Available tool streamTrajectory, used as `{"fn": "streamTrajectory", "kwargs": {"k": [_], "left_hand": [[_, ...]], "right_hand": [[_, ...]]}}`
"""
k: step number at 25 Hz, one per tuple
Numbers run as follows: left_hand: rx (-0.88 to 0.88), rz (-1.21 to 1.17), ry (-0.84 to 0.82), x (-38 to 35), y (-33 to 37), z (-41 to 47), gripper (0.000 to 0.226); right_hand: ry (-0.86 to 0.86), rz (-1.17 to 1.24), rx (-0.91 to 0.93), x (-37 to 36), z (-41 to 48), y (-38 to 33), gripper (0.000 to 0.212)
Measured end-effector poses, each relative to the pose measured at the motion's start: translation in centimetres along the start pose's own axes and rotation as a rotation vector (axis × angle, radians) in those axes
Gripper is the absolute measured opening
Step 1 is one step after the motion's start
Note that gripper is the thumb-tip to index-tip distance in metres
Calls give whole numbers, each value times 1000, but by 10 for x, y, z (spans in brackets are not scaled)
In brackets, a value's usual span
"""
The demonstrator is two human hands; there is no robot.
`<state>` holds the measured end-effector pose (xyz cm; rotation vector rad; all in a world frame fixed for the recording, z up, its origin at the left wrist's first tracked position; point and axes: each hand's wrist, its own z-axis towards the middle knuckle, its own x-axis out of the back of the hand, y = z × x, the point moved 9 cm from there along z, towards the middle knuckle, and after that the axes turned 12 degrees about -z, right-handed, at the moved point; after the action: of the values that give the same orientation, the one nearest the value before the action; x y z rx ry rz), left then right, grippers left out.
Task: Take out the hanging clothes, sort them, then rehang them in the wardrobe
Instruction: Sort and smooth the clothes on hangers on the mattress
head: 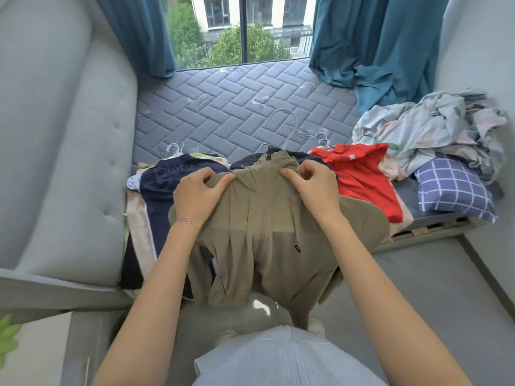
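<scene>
Hands grip an olive jacket [267, 232] at its shoulders, left hand [199, 195] at ten o'clock, right hand [317, 188] at two, apparently seating it on its hanger [281, 126].

Quilted mattress [237, 101] w/ teal curtains [384, 37] behind — checked pillow [454, 188], maybe floral sheets [429, 126], at rt.

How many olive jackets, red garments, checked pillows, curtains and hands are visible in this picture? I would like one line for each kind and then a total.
1 olive jacket
1 red garment
1 checked pillow
2 curtains
2 hands: left hand and right hand, both gripping the olive jacket
Total: 7
</scene>
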<state>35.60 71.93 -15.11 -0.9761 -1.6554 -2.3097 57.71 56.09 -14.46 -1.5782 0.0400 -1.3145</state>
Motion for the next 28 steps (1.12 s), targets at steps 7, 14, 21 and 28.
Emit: {"fn": "streamTrajectory", "kwargs": {"k": [7, 14, 21, 28], "left_hand": [[59, -29, 2, -121, 64, -3, 56], [73, -98, -74, -222, 107, 42, 55], [51, -161, -153, -304, 145, 103, 54], [77, -120, -138, -378, 189, 141, 62]], "right_hand": [[-15, -57, 2, 80, 57, 95, 49], [4, -145, -27, 130, 130, 157, 48], [50, -180, -79, 166, 200, 206, 48], [7, -159, -86, 200, 275, 262, 49]]}}
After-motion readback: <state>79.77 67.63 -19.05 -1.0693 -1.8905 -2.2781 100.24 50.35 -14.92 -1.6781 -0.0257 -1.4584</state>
